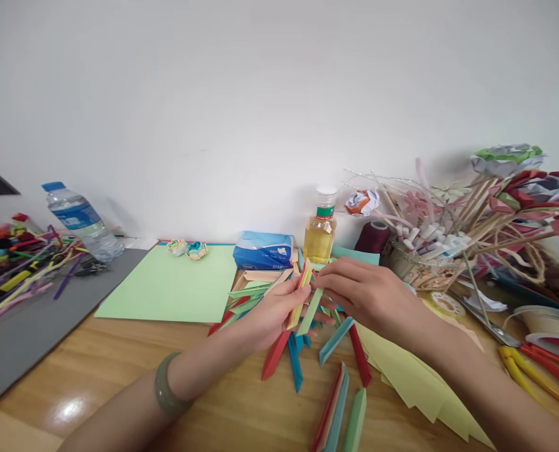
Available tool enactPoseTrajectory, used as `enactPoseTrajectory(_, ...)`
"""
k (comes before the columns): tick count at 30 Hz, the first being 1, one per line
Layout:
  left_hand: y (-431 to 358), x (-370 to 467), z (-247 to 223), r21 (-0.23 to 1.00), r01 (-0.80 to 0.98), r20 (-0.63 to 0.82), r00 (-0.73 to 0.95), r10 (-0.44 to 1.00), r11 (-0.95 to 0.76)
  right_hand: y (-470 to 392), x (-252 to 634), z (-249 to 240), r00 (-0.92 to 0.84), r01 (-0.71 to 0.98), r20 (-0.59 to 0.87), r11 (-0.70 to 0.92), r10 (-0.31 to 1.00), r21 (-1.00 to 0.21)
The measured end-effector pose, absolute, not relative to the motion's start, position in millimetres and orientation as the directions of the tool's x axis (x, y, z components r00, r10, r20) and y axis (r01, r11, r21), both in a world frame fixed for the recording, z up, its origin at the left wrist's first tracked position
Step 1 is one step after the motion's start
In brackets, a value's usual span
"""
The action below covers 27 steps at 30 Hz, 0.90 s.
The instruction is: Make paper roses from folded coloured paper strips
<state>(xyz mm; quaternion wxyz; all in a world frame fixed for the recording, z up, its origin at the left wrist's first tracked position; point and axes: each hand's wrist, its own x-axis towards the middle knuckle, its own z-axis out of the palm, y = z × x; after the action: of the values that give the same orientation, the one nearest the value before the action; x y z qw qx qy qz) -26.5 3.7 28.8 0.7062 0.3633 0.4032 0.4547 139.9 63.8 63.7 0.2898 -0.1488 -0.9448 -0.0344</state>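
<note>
My left hand (277, 314), with a jade-green bangle (166, 384) on its wrist, is closed on yellow and red folded paper strips (299, 300). Beside them, the fingers of my right hand (369, 294) pinch the top of a light green folded paper strip (311, 312). The two hands are close together, and some fingertips are hidden behind the strips. Below and around them lie more folded strips: a red one (276, 358), a dark blue one (295, 363) and a light blue one (336, 342). Nearer the front edge lies a green strip (355, 419).
Light green paper sheets (166, 292) lie left, under two small paper flowers (188, 249). Behind stand a blue tissue pack (263, 250) and a bottle of yellow liquid (320, 235). Yellow sheets (406, 376), scissors (505, 336) and a jar (425, 270) of craft pieces occupy the right.
</note>
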Motion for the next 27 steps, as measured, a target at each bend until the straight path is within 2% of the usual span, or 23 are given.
enactPoseTrajectory(5,0.3,-24.2,29.1,0.913,-0.290,-0.199,0.299,0.933,0.288,66.9,135.1,51.0,-0.757,0.328,0.581,0.943,0.301,-0.061)
enactPoseTrajectory(9,-0.6,-24.2,26.2,0.975,-0.144,-0.118,0.313,0.942,0.170,66.1,132.4,45.7,-0.695,0.415,0.601,0.903,0.394,-0.112)
enactPoseTrajectory(11,-1.3,-24.1,25.8,0.989,-0.069,-0.104,0.295,0.950,0.130,65.0,131.0,45.2,-0.629,0.483,0.613,0.858,0.479,-0.175)
enactPoseTrajectory(13,-2.1,-23.7,26.4,0.994,-0.039,-0.087,0.290,0.953,0.103,64.6,129.9,46.3,-0.572,0.517,0.583,0.805,0.578,-0.291)
enactPoseTrajectory(16,-3.1,-22.6,27.8,0.993,-0.052,-0.084,0.307,0.948,0.104,65.0,128.9,49.6,-0.555,0.457,0.463,0.719,0.691,-0.524)
enactPoseTrajectory(19,-3.8,-22.3,29.1,0.992,-0.037,-0.106,0.319,0.942,0.124,65.4,127.9,51.9,-0.576,0.367,0.372,0.637,0.727,-0.678)
enactPoseTrajectory(22,-4.5,-23.3,30.8,0.992,-0.032,-0.107,0.325,0.940,0.124,65.1,126.9,51.1,-0.570,0.337,0.333,0.584,0.751,-0.739)
enactPoseTrajectory(27,-4.2,-24.3,31.4,0.982,-0.124,-0.091,0.340,0.936,0.141,62.7,124.5,45.0,-0.528,0.292,0.377,0.579,0.761,-0.762)
